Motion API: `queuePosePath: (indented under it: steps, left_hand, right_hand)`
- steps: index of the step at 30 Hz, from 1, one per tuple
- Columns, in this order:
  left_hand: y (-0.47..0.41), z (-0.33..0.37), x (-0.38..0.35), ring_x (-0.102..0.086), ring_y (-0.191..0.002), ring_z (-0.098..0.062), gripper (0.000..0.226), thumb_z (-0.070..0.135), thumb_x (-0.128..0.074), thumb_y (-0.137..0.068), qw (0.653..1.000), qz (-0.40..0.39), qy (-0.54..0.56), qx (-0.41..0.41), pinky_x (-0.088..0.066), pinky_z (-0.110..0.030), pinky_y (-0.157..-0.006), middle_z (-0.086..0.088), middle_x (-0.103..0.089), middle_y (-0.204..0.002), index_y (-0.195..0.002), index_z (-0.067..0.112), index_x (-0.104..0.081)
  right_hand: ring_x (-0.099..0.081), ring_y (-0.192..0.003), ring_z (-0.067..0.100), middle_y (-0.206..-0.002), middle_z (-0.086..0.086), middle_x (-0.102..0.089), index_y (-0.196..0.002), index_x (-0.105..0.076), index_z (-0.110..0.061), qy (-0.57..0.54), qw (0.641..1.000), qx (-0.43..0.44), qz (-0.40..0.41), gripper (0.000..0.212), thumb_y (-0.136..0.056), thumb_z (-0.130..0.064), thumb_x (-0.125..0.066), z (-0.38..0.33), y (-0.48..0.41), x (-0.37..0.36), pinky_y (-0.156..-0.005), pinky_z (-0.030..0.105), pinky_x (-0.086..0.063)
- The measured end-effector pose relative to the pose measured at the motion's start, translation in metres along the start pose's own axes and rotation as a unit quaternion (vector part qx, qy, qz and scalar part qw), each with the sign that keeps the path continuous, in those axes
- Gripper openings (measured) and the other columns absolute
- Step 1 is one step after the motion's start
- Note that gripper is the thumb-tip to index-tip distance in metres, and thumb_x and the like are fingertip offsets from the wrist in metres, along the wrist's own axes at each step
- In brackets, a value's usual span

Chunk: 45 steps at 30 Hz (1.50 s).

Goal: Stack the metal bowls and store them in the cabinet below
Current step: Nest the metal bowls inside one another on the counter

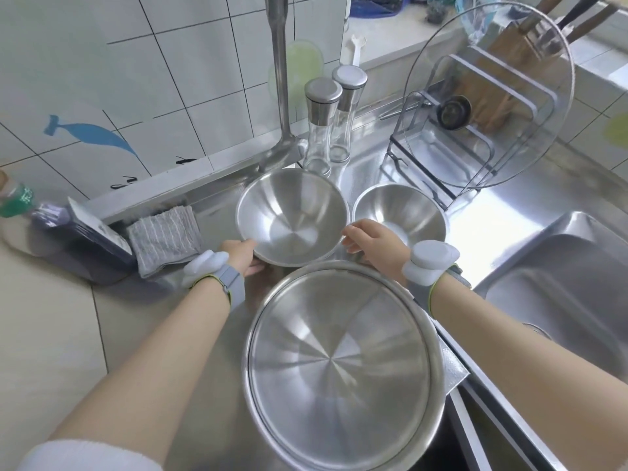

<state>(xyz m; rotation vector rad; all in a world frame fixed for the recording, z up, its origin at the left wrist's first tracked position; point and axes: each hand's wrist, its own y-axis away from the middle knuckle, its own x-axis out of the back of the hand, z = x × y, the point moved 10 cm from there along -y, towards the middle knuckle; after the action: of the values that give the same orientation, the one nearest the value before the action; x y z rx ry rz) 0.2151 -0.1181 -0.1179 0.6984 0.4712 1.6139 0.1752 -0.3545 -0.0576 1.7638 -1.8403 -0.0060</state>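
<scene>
Three metal bowls are on the steel counter. The large bowl stands nearest me. Behind it the medium bowl is tilted, held from both sides: my left hand grips its lower left rim and my right hand holds its right rim. The small bowl stands to the right of the medium one, just beyond my right hand. The cabinet below is out of sight.
Two glass bottles with metal caps stand behind the bowls beside a steel pipe. A rack with a glass lid is at the back right. A sink lies right. A folded grey cloth lies left.
</scene>
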Motion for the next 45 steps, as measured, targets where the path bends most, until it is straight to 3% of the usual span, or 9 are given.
queuePosePath:
  steps: [3,7,12,19,22,26,30,34,45]
  left_hand:
    - [-0.001,0.006,0.008,-0.057,-0.089,-0.03,0.03,0.0,-0.041,-0.09,1.0,0.016,0.012,-0.014,-0.05,-0.038,-0.077,-0.014,-0.06,-0.085,-0.116,-0.007,-0.055]
    - [0.005,0.022,0.024,-0.056,-0.065,-0.025,0.024,0.0,-0.041,-0.088,0.998,0.04,-0.013,-0.055,-0.054,-0.022,-0.041,-0.007,-0.056,-0.071,-0.067,0.003,-0.051]
    - [0.023,0.048,0.054,-0.053,-0.076,-0.029,0.022,0.009,-0.046,-0.083,0.984,0.089,-0.083,-0.128,-0.051,-0.054,-0.087,-0.022,-0.054,-0.077,-0.062,0.005,-0.048]
    - [0.06,0.087,0.088,-0.035,-0.066,-0.022,0.034,0.017,-0.044,-0.084,0.935,0.192,-0.18,-0.24,-0.031,-0.032,-0.057,-0.016,-0.033,-0.059,-0.054,0.007,-0.035]
    - [0.075,0.092,0.083,-0.037,-0.067,-0.023,0.025,0.021,-0.047,-0.083,0.936,0.16,-0.164,-0.267,-0.033,-0.034,-0.063,-0.018,-0.037,-0.068,-0.064,0.005,-0.043]
    - [0.094,0.089,0.068,-0.043,-0.071,-0.023,0.022,0.021,-0.052,-0.085,0.946,0.096,-0.148,-0.272,-0.036,-0.032,-0.07,-0.017,-0.045,-0.071,-0.069,0.005,-0.052]
    - [0.108,0.078,0.04,-0.051,-0.072,-0.024,0.018,0.016,-0.053,-0.087,0.95,0.023,-0.178,-0.257,-0.045,-0.022,-0.053,-0.016,-0.052,-0.078,-0.078,0.003,-0.059]
    - [0.12,0.058,0.017,-0.057,-0.063,-0.023,0.014,0.012,-0.05,-0.091,0.951,-0.045,-0.208,-0.224,-0.05,-0.013,-0.04,-0.015,-0.059,-0.088,-0.092,0.003,-0.06]
    - [0.137,0.021,-0.002,-0.064,-0.075,-0.036,0.034,0.025,-0.047,-0.094,0.88,-0.076,-0.409,-0.229,-0.055,-0.04,-0.074,-0.02,-0.059,-0.074,-0.075,-0.001,-0.058]
  right_hand:
    - [-0.055,-0.084,0.014,-0.095,0.0,-0.06,-0.104,-0.058,-0.009,-0.001,1.0,0.007,0.006,0.024,-0.095,-0.024,-0.041,-0.002,-0.001,0.003,-0.061,0.02,-0.041]
    - [-0.057,-0.082,0.013,-0.091,-0.003,-0.06,-0.1,-0.058,-0.014,0.014,0.999,0.024,0.027,0.018,-0.094,-0.023,-0.043,-0.009,0.0,0.008,-0.065,0.017,-0.04]
    - [-0.056,-0.089,0.018,-0.098,0.001,-0.057,-0.117,-0.055,-0.008,0.009,0.996,0.051,0.077,0.031,-0.094,-0.026,-0.045,-0.024,0.005,0.017,-0.078,0.026,-0.041]
    - [-0.055,-0.104,0.021,-0.129,0.011,-0.053,-0.133,-0.041,-0.007,-0.012,0.992,0.076,0.098,0.045,-0.093,-0.028,-0.048,-0.036,0.017,0.024,-0.092,0.035,-0.044]
    - [-0.057,-0.112,0.027,-0.128,0.008,-0.053,-0.136,-0.037,-0.008,-0.021,0.993,0.082,0.086,0.049,-0.094,-0.032,-0.045,-0.038,0.026,0.025,-0.092,0.035,-0.045]
    - [-0.059,-0.077,0.011,-0.101,-0.005,-0.058,-0.133,-0.038,-0.013,-0.009,0.994,0.083,0.07,0.047,-0.096,-0.041,-0.036,-0.035,0.043,0.029,-0.056,0.012,-0.044]
    - [-0.044,-0.06,0.012,-0.065,-0.007,-0.042,-0.081,-0.043,-0.022,0.066,0.99,0.082,0.095,0.032,-0.096,-0.047,-0.029,-0.024,0.059,0.044,-0.062,0.029,-0.033]
    - [-0.047,-0.073,0.026,-0.068,0.001,-0.048,-0.097,-0.046,-0.011,0.131,0.983,0.078,0.104,0.027,-0.097,-0.035,-0.035,-0.009,0.074,0.052,-0.069,0.033,-0.033]
    - [-0.043,-0.073,0.025,-0.067,0.007,-0.042,-0.06,-0.023,-0.022,0.287,0.956,0.018,0.05,0.039,-0.096,-0.024,-0.037,0.035,0.097,0.04,-0.064,0.03,-0.029]
